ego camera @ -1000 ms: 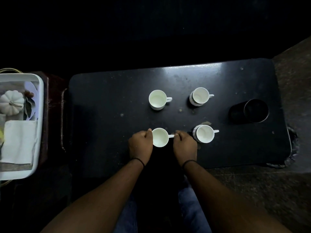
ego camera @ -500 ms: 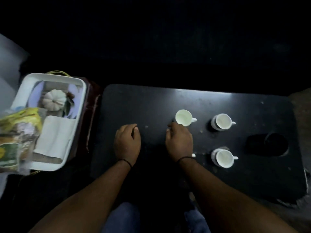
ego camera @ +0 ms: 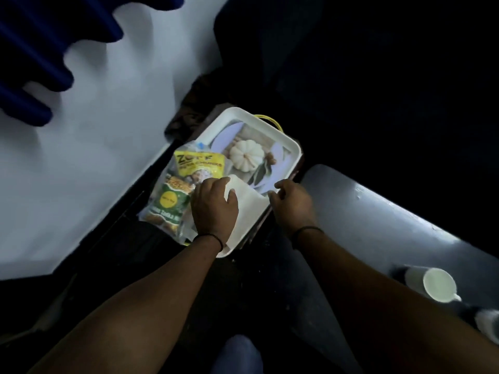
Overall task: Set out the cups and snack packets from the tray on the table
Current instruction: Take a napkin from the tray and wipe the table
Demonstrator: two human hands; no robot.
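The white tray (ego camera: 244,111), printed with a pumpkin picture, stands left of the dark table (ego camera: 378,211). At its left side lie a yellow snack packet (ego camera: 199,164) and a green snack packet (ego camera: 168,203). My left hand (ego camera: 214,209) rests over the tray's near part, its fingers right beside the packets and holding nothing. My right hand (ego camera: 293,203) hovers at the tray's right rim with loosely curled fingers. One white cup (ego camera: 437,284) stands on the table at the right, and part of a second cup (ego camera: 488,322) shows at the frame edge.
A pale floor or wall surface (ego camera: 94,157) fills the left. Dark blue folds (ego camera: 32,49) hang at the top left. A yellow loop (ego camera: 272,122) peeks out behind the tray. The tray sits on a dark wooden stand.
Both hands left the cups on the table and moved left to the tray. My view swung left, so most of the cups dropped out of sight.
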